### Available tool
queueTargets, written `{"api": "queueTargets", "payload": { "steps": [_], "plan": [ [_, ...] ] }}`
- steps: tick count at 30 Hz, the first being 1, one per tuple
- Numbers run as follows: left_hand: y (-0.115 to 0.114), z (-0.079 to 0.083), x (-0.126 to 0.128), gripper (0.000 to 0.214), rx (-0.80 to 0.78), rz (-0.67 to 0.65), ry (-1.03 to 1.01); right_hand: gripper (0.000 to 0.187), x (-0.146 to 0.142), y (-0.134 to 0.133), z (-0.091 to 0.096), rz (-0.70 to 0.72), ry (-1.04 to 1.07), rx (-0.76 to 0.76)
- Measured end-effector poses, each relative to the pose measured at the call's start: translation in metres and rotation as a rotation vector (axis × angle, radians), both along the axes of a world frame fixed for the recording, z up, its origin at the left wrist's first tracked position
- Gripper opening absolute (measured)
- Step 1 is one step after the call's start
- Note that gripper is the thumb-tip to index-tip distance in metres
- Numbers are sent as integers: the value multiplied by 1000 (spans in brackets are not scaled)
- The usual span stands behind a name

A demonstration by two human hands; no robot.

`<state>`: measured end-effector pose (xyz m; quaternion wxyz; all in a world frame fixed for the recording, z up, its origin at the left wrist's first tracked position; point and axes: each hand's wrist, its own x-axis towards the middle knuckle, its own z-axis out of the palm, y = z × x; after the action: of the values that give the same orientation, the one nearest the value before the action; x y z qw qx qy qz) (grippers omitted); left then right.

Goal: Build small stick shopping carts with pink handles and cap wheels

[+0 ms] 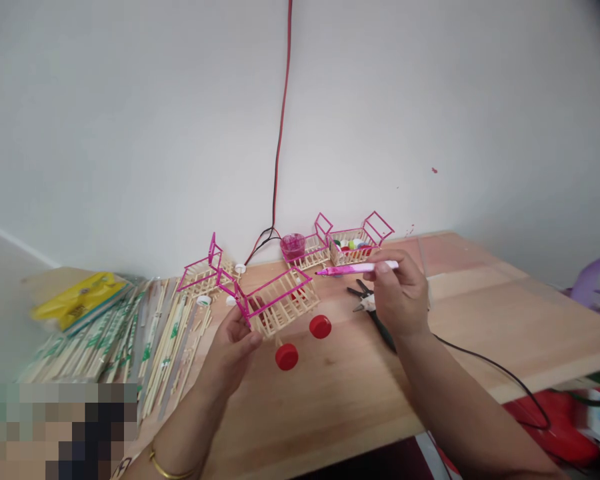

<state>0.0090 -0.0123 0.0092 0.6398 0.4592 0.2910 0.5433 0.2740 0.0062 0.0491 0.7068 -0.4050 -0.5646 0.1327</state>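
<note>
My left hand grips a miniature shopping cart by its handle end. The cart is built of thin pale sticks, with a magenta top rim and handle. Red bottle caps serve as its wheels, and it is held tilted above the table. In my right hand is a slim white pen-like tool, smeared pink toward its dark tip. That tip points left, close to the far right corner of the cart's rim; whether it touches I cannot tell.
Similar small carts stand along the wall, one holding coloured caps. A cup of magenta paint sits among them. Black-handled tools lie by my right hand. Bundled sticks and a yellow packet cover the left side.
</note>
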Motion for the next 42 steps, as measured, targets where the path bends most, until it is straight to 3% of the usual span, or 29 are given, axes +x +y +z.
{"api": "queueTargets", "payload": {
  "steps": [7,13,19,23,32,42],
  "plan": [
    [0,1,2,61,30,-28,3,14,-4,-6,-2,22,-43,46],
    [1,-1,3,62,29,20,3,13,-13,-13,-5,-45,-144,164],
    [1,-2,2,64,28,55,-2,30,-16,-15,-6,59,-354,290],
    [1,1,3,62,40,35,-14,38,-18,-16,-3,90,-374,367],
    [2,-1,3,63,37,55,-13,39,-17,-16,-1,80,-392,348],
    [2,-5,4,60,20,54,-44,39,-24,-20,12,57,-561,463]
  ]
}}
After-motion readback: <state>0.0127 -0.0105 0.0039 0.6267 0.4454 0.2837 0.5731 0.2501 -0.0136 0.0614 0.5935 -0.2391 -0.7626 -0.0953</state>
